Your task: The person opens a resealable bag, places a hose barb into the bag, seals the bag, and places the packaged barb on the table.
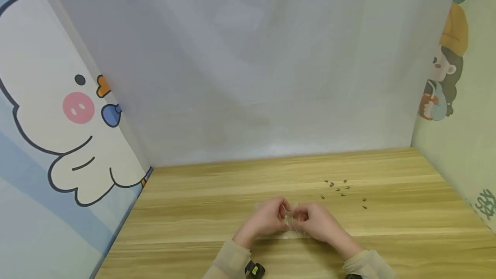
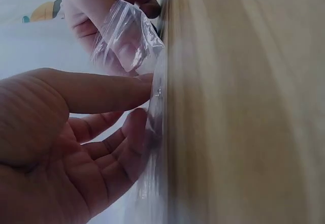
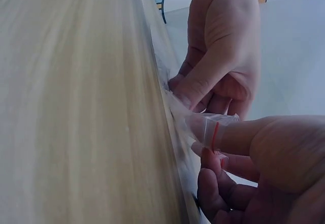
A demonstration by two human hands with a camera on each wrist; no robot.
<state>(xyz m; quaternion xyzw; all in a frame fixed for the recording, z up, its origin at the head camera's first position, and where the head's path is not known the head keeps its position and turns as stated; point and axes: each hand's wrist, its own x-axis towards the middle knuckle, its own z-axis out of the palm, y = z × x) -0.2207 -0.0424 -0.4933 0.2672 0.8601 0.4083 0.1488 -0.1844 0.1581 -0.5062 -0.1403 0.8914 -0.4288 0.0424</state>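
Note:
A clear plastic zip bag [image 2: 133, 23] lies low over the wooden table, between my two hands. With thumb and fingers my left hand [image 1: 269, 218] pinches one part of it, close to the tabletop. My right hand [image 1: 319, 224] grips the top end, its thumb inside or behind the clear film; I cannot tell which. A red line marks the bag's zip strip [image 3: 216, 135] in the right wrist view. Something small and shiny [image 2: 158, 93] shows at the film beside the left fingertips, too small to name.
Several small dark pieces [image 1: 342, 194] lie scattered on the wooden table [image 1: 186, 218], beyond and to the right of the hands. A pale sheet [image 1: 248, 76] closes off the back. Printed panels stand at the left [image 1: 42, 111] and right [image 1: 457, 150].

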